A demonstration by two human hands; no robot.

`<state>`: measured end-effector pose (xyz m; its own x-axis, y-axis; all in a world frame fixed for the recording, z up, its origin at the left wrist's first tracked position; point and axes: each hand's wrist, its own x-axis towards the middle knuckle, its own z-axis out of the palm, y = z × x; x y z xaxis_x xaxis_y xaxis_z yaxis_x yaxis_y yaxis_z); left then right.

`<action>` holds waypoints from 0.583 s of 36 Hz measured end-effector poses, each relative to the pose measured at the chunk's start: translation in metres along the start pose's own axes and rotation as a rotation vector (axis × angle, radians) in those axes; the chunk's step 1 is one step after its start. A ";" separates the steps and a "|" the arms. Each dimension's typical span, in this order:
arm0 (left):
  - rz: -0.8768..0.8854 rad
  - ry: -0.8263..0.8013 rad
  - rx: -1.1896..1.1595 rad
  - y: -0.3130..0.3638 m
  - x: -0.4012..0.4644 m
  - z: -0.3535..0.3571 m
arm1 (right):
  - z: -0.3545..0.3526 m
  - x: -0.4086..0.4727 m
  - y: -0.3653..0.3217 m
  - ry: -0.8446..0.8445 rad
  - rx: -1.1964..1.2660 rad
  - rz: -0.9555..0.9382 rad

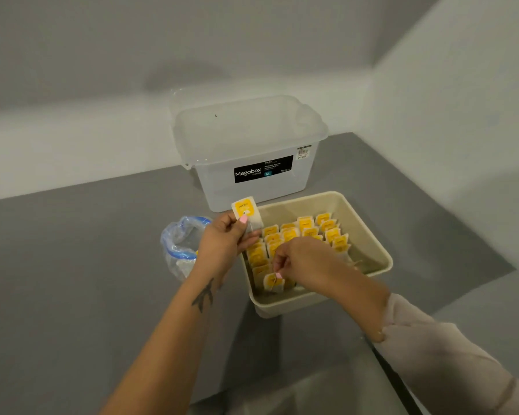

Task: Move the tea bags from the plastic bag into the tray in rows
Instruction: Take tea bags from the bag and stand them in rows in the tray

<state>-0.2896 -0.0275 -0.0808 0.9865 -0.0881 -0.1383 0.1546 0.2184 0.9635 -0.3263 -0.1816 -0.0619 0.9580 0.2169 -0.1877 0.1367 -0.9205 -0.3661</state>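
Note:
A beige tray point(369, 235) sits on the grey table with several yellow-labelled tea bags point(306, 230) standing in rows inside it. My left hand point(222, 241) pinches one tea bag point(246, 212) by its yellow tag, held up above the tray's far left corner. My right hand point(300, 259) reaches into the tray's near left part and pinches another tea bag point(272, 281) at the near end of a row. The clear plastic bag point(179, 244) with a blue rim lies just left of the tray, partly hidden behind my left hand.
A translucent Megabox storage box point(249, 151) with its lid on stands behind the tray. White walls close off the far side and the right side. Bare grey table point(72, 250) stretches to the left.

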 end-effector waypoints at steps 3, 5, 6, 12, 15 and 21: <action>0.002 0.001 0.007 -0.001 -0.004 -0.002 | 0.010 0.003 -0.003 -0.017 -0.047 0.016; -0.005 0.005 0.010 -0.002 -0.006 -0.003 | 0.015 0.006 -0.003 -0.013 -0.060 0.021; -0.009 0.008 0.012 -0.002 -0.006 -0.004 | 0.017 0.007 -0.004 -0.014 -0.063 0.022; -0.027 0.045 0.038 -0.002 -0.008 -0.007 | 0.024 0.010 -0.005 -0.021 -0.047 0.046; -0.035 0.055 0.052 -0.002 -0.008 -0.007 | 0.026 0.011 -0.006 -0.025 -0.037 0.067; -0.045 0.058 0.070 -0.003 -0.009 -0.007 | 0.029 0.012 -0.006 -0.056 -0.026 0.105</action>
<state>-0.2984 -0.0201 -0.0842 0.9805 -0.0396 -0.1924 0.1962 0.1467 0.9695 -0.3229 -0.1644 -0.0888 0.9520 0.1362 -0.2742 0.0440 -0.9471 -0.3178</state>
